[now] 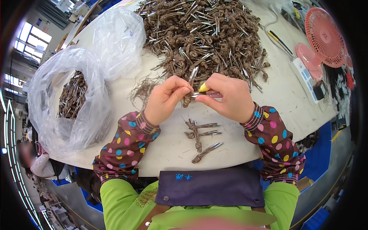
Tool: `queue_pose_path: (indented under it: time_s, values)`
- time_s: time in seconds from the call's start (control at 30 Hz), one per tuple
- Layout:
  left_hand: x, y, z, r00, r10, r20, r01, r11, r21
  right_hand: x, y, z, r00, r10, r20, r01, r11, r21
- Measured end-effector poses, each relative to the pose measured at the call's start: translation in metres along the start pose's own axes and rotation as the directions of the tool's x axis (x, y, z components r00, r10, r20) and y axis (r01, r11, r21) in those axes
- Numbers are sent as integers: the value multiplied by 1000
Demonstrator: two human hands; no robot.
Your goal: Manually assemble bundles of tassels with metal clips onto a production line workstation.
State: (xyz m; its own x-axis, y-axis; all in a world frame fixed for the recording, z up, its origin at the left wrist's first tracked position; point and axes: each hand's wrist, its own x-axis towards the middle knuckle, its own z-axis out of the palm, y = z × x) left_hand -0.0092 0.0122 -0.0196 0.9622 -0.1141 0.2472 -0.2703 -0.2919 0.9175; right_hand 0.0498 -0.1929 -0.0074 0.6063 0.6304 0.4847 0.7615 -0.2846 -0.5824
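Just in front of a large pile of knotted brown cords with silver metal tips (207, 42), my two hands meet. The fingertips of my left hand (164, 99) pinch one knotted cord (186, 101), its knot hanging below them. My right hand (232, 97) is closed on small thread snips (213, 94) with a pinkish handle; their metal end reaches the cord beside my left fingertips. A bit of yellow shows at the right index fingertip. Nearer me on the table lie several separate knotted cords (207, 151), some crossing one another.
A clear plastic bag (40, 96) at left holds more cords (73, 96). Behind it lies a crumpled plastic bag (119, 42). Loose thread scraps (143, 91) sit left of the pile. At right are a pink fan (325, 37), a white power strip (305, 79) and a yellow-black cutter (280, 41).
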Motion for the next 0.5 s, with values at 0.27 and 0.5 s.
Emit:
queue_pose_path:
  time_s: [0.27,0.5]
  values:
    - [-1,-3,5,993,-103,62,115,968,-222,-1,-1,2,983,-170,-65,150,958,-245]
    - [0,-1,5,992,-105,65,117,961,-249,-1,4,3,997,-8,-71,13,998,68]
